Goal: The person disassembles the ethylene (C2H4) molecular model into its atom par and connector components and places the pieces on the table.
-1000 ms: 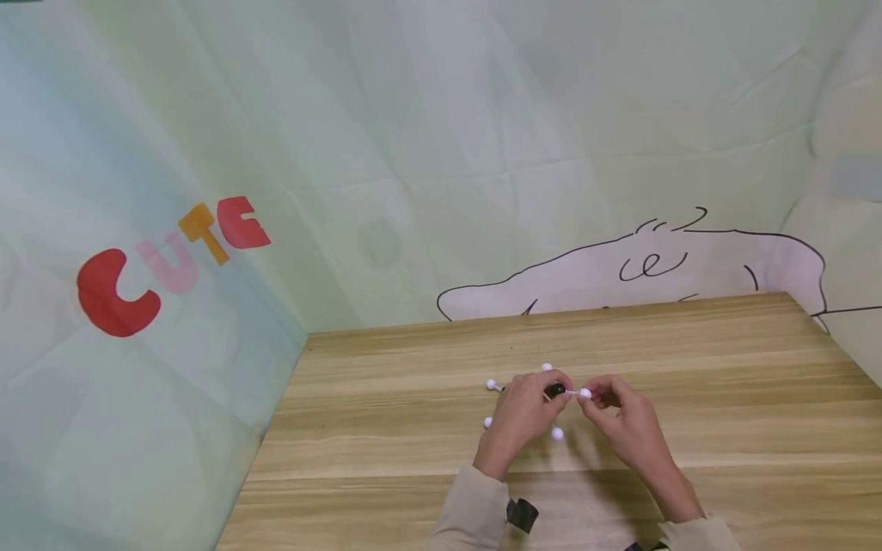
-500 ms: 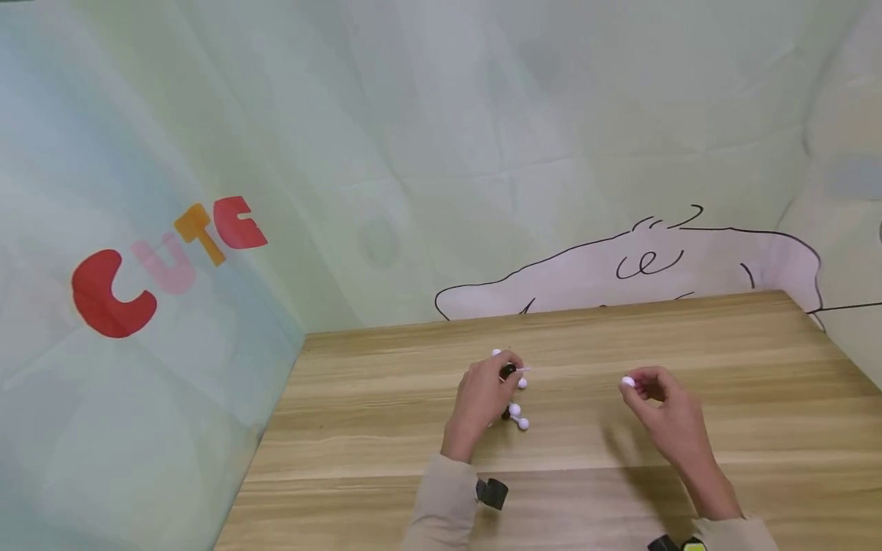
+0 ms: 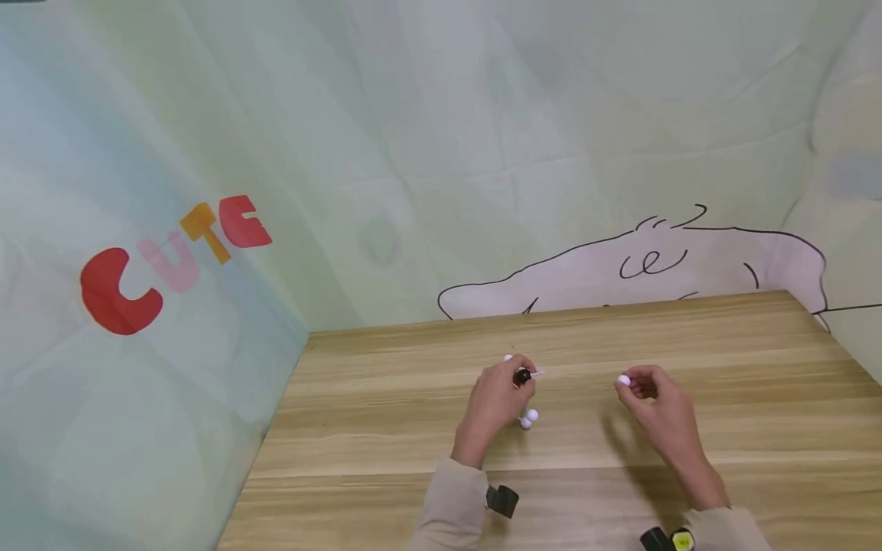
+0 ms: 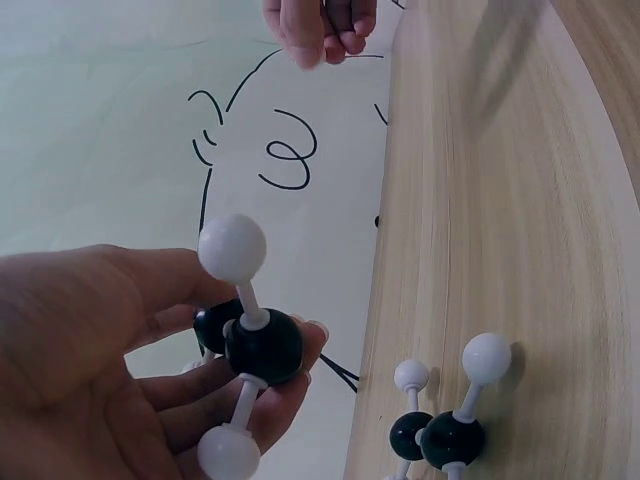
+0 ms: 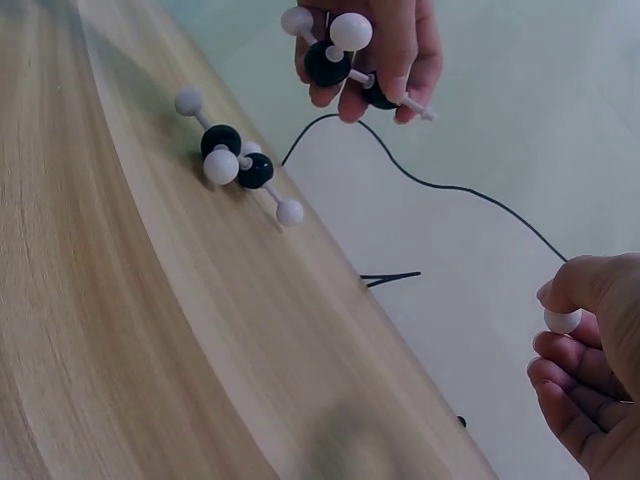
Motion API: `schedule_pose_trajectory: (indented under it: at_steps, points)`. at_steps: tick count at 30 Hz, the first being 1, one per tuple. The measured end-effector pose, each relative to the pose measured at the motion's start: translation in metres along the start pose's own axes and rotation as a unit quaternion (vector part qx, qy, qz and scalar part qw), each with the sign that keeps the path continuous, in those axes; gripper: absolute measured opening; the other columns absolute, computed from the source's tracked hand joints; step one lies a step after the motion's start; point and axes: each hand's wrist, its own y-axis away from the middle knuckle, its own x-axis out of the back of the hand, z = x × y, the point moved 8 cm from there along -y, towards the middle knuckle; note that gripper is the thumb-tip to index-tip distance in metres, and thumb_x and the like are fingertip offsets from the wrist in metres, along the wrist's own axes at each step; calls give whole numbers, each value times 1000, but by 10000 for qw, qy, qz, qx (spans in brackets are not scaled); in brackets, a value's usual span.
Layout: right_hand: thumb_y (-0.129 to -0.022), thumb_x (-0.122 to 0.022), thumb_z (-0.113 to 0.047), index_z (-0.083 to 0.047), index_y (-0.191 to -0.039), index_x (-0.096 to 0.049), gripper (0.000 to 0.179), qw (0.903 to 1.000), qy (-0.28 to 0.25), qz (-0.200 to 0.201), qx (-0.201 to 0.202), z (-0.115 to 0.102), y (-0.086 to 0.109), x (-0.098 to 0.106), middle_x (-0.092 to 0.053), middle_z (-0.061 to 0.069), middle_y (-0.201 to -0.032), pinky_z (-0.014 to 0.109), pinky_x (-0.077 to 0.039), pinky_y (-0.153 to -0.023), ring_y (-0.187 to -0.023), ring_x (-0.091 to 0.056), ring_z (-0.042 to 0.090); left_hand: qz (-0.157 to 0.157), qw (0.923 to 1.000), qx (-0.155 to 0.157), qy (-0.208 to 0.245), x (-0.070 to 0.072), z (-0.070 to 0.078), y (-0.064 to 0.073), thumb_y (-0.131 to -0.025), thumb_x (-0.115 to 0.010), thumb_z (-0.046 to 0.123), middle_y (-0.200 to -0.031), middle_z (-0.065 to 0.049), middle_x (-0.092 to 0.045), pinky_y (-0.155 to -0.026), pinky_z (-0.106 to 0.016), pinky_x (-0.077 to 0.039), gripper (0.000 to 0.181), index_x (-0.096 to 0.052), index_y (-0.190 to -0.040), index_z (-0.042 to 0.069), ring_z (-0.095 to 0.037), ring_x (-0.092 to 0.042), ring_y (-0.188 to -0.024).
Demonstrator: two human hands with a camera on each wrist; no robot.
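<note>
My left hand [image 3: 492, 394] holds a ball-and-stick molecular model [image 4: 262, 347] above the table. Two black balls form its core, with white balls on short white pegs at one end. From the other end a bare white peg [image 5: 420, 108] points toward my right hand [image 3: 658, 402]. Between thumb and fingers, that right hand pinches a single white ball [image 5: 563, 320], well apart from the peg. A second molecular model [image 5: 220, 143], also of black and white balls, sits on the table; in the head view it is partly hidden behind my left hand.
The wood-grain table [image 3: 386, 428] ends in a straight back edge against a pale cloth backdrop [image 3: 413, 153] with a line drawing and coloured letters. Dark devices [image 3: 503, 501] are strapped at both wrists.
A second ago both hands met at the white ball on the model's peg. They have parted: the right hand went right with the ball, the left hand left with the model, then slightly back.
</note>
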Motion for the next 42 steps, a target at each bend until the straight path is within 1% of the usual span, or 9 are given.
schedule_pose_trajectory:
  at_steps: [5,11,16,20,23,28,31,37,42]
  points:
    - [-82,-72,-4,2,-94,-62,17,10000,35,3,59,5,-5,-6,-65,11,-82,4,-41,-64,-71,-50,-5,32,10000,-65,-34,-1,2,1,-90,-61,18,-89,1,-69,-53,-21,-39,16,-65,-105,19,-7,-53,-67]
    - [-79,-73,-1,3,-91,-63,16,9997,179,-55,131,11,-8,-17,-66,11,-80,6,-42,-62,-70,-54,3,-8,10000,-36,5,-2,3,1,-91,-59,17,-89,0,-68,-52,-21,-39,16,-65,-106,18,-8,-51,-64]
    - [-81,-71,-2,4,-93,-62,16,9986,382,-364,5,18,-9,-30,-66,13,-83,13,-46,-63,-74,-58,16,-54,10000,-44,-7,-6,5,1,-91,-60,17,-89,1,-67,-52,-21,-38,16,-65,-107,17,-8,-50,-63]
    - [-84,-68,-4,4,-95,-61,16,9968,470,-619,-171,26,-11,-39,-65,15,-86,18,-48,-65,-79,-59,22,-44,10000,-50,-47,-7,6,1,-91,-60,17,-87,1,-66,-50,-20,-37,16,-66,-107,17,-8,-48,-59]
    - [-84,-67,-5,3,-96,-60,16,9957,528,-718,-250,31,-12,-44,-65,15,-87,23,-49,-67,-80,-60,23,-39,10000,-40,-56,-7,6,1,-91,-61,17,-85,1,-65,-48,-20,-37,17,-66,-107,17,-7,-47,-55]
    - [-85,-66,-8,1,-100,-60,18,9927,610,-973,-374,40,-11,-54,-64,13,-91,34,-49,-73,-83,-59,23,-65,10000,-36,-32,-8,5,1,-92,-61,18,-85,1,-66,-47,-20,-36,17,-66,-108,17,-7,-46,-54]
    - [-85,-65,-10,0,-100,-60,19,9909,672,-1106,-368,44,-11,-60,-64,12,-90,37,-48,-74,-83,-58,23,-80,10000,-30,-32,-8,5,2,-92,-61,18,-88,1,-66,-47,-20,-36,17,-66,-108,18,-7,-46,-55]
    - [-83,-67,-10,0,-94,-62,16,9907,897,-1013,-139,42,-12,-65,-64,10,-85,38,-44,-73,-79,-57,23,-41,9999,-90,-76,-8,6,2,-91,-62,17,-91,0,-68,-49,-20,-36,17,-66,-108,18,-7,-47,-57]
    - [-83,-68,-10,0,-93,-63,15,9903,1020,-947,8,41,-13,-66,-63,11,-84,40,-41,-73,-78,-55,24,10,9998,-129,-118,-6,6,2,-91,-62,17,-91,0,-68,-49,-20,-36,17,-66,-107,17,-7,-47,-59]
